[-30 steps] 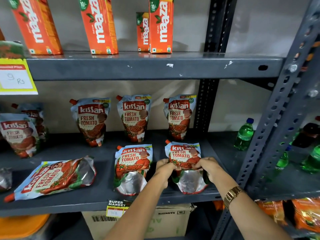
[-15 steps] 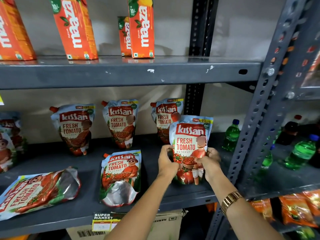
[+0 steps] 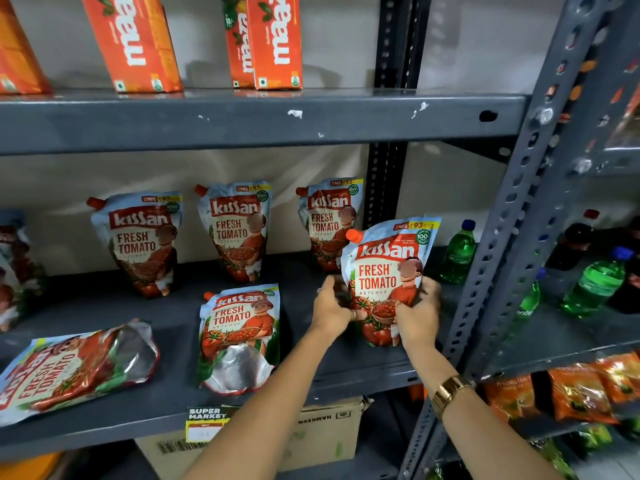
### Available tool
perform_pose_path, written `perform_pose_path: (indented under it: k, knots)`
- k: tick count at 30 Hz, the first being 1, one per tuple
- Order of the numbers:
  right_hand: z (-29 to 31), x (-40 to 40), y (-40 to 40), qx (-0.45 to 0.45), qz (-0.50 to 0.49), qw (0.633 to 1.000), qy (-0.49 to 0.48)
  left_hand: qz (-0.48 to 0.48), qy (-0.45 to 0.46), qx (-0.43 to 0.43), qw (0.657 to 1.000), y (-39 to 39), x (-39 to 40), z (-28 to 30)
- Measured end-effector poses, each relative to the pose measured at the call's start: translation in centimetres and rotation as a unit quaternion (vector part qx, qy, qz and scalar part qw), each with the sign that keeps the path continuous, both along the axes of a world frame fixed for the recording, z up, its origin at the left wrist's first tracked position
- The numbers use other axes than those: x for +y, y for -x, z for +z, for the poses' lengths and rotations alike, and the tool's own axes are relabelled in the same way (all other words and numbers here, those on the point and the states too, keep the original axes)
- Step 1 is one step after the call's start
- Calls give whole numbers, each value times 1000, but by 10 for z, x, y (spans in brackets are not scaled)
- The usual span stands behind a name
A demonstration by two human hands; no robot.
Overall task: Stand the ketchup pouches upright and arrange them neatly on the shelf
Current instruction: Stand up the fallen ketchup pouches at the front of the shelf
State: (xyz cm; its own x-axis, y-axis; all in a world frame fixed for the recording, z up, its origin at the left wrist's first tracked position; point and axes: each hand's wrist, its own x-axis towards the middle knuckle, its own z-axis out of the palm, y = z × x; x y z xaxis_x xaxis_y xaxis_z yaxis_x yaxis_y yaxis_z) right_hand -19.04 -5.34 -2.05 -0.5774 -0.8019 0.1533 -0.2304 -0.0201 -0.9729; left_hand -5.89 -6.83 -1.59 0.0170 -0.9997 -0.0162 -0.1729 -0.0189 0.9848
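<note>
I hold one Kissan ketchup pouch [image 3: 384,271] upright at the front right of the grey middle shelf [image 3: 166,407]. My left hand [image 3: 332,306] grips its left side and my right hand [image 3: 417,315] grips its lower right side. Three pouches stand against the back wall: one on the left [image 3: 142,240], one in the middle [image 3: 237,230], one on the right [image 3: 327,220], partly behind the held pouch. Two pouches lie flat at the front: one in the centre [image 3: 239,336] and one at the far left [image 3: 72,368].
Orange Maaza cartons [image 3: 273,39] stand on the upper shelf. Green bottles [image 3: 459,252] sit to the right, past the perforated grey upright [image 3: 512,216]. More pouches [image 3: 17,268] show at the left edge. A cardboard box [image 3: 325,431] and orange packets [image 3: 581,389] lie below.
The right front pouch, lying flat a second ago, has been lifted by both hands and now stands upright, slightly further right. The view has shifted right.
</note>
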Motion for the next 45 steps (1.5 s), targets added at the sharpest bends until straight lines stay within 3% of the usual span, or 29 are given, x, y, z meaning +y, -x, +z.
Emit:
perform_pose_path:
  k: [5, 9, 15, 25, 33, 38, 45]
  knots:
    - [5, 17, -12, 142, -62, 986, 63, 89, -8, 29, 996, -35, -3, 18]
    - [5, 26, -34, 214, -1, 969, 121, 178, 0, 9, 984, -78, -1, 24]
    - [3, 25, -79, 246, 138, 950, 135, 270, -36, -38, 962, -151, 11, 20]
    - [-13, 8, -146, 238, 257, 936, 26, 298, -141, -4, 944, -209, 38, 6]
    - [-24, -1, -172, 130, 297, 926, -195, 126, -317, 103, 934, -224, 55, 6]
    - [-23, -7, -179, 28, 260, 934, -244, 109, -310, 109, 938, -217, 53, 2]
    - [-15, 1, -185, -237, 214, 923, -213, 151, -258, 130, 945, -210, 57, -3]
